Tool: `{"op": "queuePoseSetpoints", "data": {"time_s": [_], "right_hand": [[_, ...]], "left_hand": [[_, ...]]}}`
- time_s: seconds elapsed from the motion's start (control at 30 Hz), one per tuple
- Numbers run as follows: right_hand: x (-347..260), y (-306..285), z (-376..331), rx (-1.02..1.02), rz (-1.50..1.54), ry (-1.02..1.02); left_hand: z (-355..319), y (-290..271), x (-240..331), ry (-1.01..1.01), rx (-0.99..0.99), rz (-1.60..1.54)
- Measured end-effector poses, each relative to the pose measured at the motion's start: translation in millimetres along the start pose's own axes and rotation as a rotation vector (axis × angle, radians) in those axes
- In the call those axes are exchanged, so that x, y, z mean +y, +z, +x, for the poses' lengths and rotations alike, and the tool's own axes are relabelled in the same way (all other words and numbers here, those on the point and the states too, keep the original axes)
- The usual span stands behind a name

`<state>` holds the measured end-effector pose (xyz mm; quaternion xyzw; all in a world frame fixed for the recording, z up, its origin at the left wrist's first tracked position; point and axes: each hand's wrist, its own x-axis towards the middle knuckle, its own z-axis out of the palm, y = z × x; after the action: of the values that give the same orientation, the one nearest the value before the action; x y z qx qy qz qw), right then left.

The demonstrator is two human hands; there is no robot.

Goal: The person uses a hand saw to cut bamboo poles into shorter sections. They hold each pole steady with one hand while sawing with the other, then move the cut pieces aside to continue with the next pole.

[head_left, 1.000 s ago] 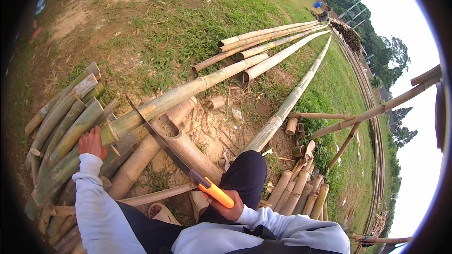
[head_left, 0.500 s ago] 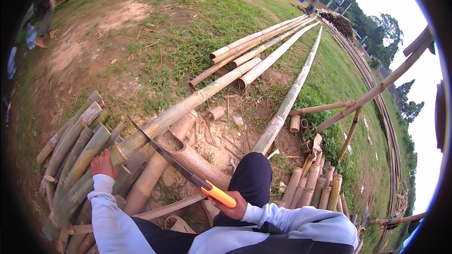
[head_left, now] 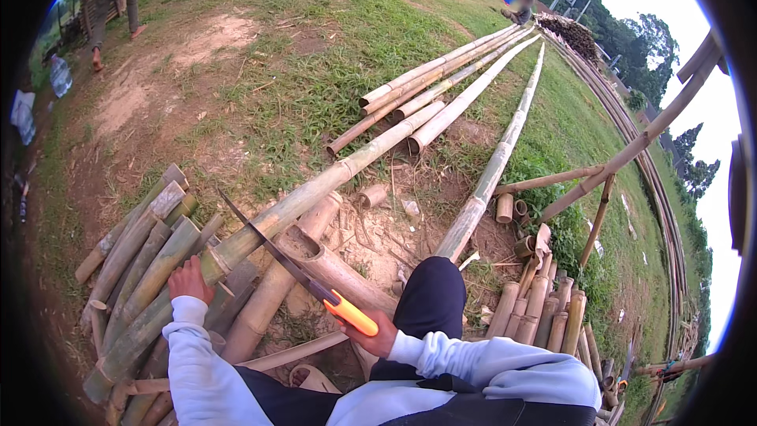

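My right hand [head_left: 377, 336] is closed round the orange handle of a handsaw [head_left: 282, 257]. The saw's dark, narrow blade lies across a long greenish bamboo pole [head_left: 339, 177], its tip reaching past the far left side. My left hand [head_left: 192, 281] grips the pole near its close end, to the left of the blade. Beneath the pole and blade, a thick bamboo piece with a notched open end [head_left: 355, 280] slopes toward my knee. Whether the blade has cut into the pole cannot be made out.
Cut bamboo lengths [head_left: 134, 244] are heaped at the left, more [head_left: 544, 312] at the right. Several long poles [head_left: 441, 71] run away over the grass. A slanting bamboo frame [head_left: 623, 166] stands at the right. A person [head_left: 110, 0] is at the far left, others farther back.
The saw and my right hand have moved forward and left across the pole. My left hand keeps its hold. The view has shifted slightly, and more of the far-left person shows.
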<state>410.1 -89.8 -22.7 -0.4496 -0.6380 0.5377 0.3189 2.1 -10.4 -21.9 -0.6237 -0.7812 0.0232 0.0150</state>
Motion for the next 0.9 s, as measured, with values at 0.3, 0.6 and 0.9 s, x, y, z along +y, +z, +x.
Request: {"op": "queuePoseSetpoints", "data": {"time_s": [0.3,0.6,0.9], "right_hand": [[13.6,18.3,97.0,0.085,-0.003,-0.073],[2.1,-8.3,-21.2,0.017,0.017,-0.008],[21.9,39.3,129.7,0.131,-0.035,-0.151]], "left_hand": [[5.9,-0.1,10.6,-0.001,-0.036,-0.023],[-0.2,-4.4,0.8,-0.011,-0.044,0.004],[6.0,-0.9,10.4,0.018,-0.041,-0.013]]}}
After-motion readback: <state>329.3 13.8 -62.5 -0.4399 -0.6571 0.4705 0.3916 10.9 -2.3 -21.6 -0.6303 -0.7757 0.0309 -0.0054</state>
